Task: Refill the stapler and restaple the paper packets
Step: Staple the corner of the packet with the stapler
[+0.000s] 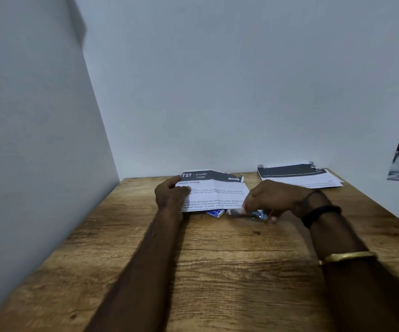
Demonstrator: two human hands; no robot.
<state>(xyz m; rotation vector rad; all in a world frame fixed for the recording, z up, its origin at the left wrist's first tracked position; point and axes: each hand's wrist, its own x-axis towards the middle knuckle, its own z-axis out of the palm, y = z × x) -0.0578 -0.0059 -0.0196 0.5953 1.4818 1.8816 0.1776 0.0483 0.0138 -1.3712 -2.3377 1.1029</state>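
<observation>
While gripping paper packet (214, 190), left hand (169, 196).

A packet (214, 190) is laid mid-tabletop (217, 259), a box (215, 213) just before it; a stack (299, 174) lies behind-right.

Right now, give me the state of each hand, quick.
Left hand: closed on the left edge of the paper packet.
Right hand: closed around a small blue-and-silver object, likely the stapler.

Right hand (274, 200) hides most of the blurred stapler (257, 214); small blue box (215, 213) half under the paper packet (214, 191)
</observation>
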